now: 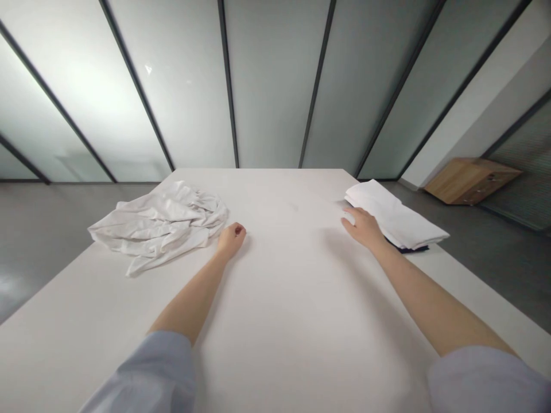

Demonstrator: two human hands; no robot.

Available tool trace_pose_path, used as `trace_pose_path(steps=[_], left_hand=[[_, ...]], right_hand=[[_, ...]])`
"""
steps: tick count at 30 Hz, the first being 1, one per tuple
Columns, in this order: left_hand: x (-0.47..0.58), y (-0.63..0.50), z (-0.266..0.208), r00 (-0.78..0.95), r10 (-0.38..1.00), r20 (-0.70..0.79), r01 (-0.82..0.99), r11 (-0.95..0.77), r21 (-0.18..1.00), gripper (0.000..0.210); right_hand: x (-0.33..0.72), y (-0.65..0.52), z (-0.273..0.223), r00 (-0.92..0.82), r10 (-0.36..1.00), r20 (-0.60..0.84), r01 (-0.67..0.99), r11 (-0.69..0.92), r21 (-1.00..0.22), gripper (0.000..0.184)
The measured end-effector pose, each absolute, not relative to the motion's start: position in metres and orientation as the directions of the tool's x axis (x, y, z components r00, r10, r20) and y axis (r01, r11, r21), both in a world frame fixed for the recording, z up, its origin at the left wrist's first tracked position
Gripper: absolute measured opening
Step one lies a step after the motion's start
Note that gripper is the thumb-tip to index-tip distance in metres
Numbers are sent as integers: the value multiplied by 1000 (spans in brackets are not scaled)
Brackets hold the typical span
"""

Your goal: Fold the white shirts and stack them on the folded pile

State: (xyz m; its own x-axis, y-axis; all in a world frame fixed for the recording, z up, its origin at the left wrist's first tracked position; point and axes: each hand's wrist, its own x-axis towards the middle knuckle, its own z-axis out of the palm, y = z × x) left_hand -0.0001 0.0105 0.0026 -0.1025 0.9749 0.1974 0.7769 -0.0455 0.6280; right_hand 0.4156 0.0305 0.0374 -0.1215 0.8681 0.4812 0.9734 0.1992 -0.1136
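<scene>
My left hand (231,237) rests on the white table with its fingers curled into a loose fist. Nothing shows in it. Just to its left lies a crumpled white cloth (166,218), spread in loose folds. On the other side, my right hand (361,225) hovers above the table, thumb and fingers apart and nothing between them. Next to it is a folded stack of white cloth (394,212), stacked in flat layers near the right edge. A dark navy layer (415,249) peeks out underneath that stack, partly hidden by the white cloth and my arm.
The white table (288,298) stretches ahead to a far edge by a frosted glass wall (275,86) with dark frames. Grey floor (38,229) lies on both sides. A wooden cabinet (467,179) stands beyond the table at the right.
</scene>
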Motion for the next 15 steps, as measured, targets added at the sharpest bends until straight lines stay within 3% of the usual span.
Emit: trace_pose_path(steps=[3,7,15], left_hand=[[0,10,2,-95,974,208,791,-53,609,20],[-1,9,0,-77,973,216,805,-67,589,21],[-1,7,-2,54,970,239,862,-166,478,22]], right_hand=[[365,25,18,-238,904,356,943,303,-136,38],[324,19,-4,-265,940,216,937,304,-172,42],[327,19,-17,-297,938,176,911,334,-241,40]])
